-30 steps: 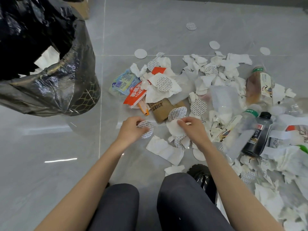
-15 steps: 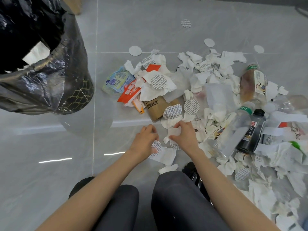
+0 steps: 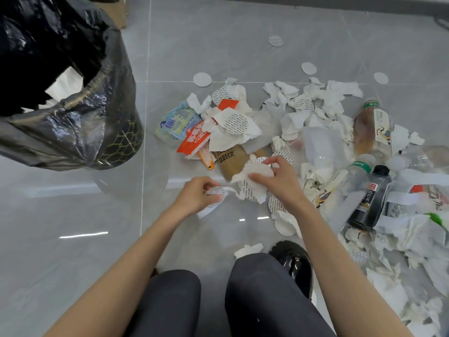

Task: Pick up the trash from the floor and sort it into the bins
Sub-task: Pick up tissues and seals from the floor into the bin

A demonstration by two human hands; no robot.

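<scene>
Crouching over the grey tiled floor [image 3: 218,32], a person works with two hands at the near edge of the trash pile [image 3: 303,122]. The left hand [image 3: 196,199] has its fingers curled, pinching one printed round seal [image 3: 215,192] together with a scrap of white paper, low over the tiles. The right hand [image 3: 283,183], near it but not touching, closes fingers and thumb round one crumpled white tissue [image 3: 257,171], which sits against the near end of one brown paper package [image 3: 230,161]. One bin [image 3: 116,142], lined with a black bag, stands at the left, apart from the pile, with white paper showing inside. Three bottles lie to the right: one amber tea bottle [image 3: 364,127], one clear bottle [image 3: 352,188] with a green cap, and one dark bottle [image 3: 369,200] with a black cap, the last two side by side. Beyond the pile three plain white discs [image 3: 202,79] rest singly on the tiles, and one printed disc [image 3: 275,41] lies farther off. Two wrappers sit at the pile's left side: one blue-and-white packet [image 3: 178,122] and one orange-red wrapper [image 3: 194,139]. One glossy black shoe [image 3: 294,263] shows beside the right knee.
</scene>
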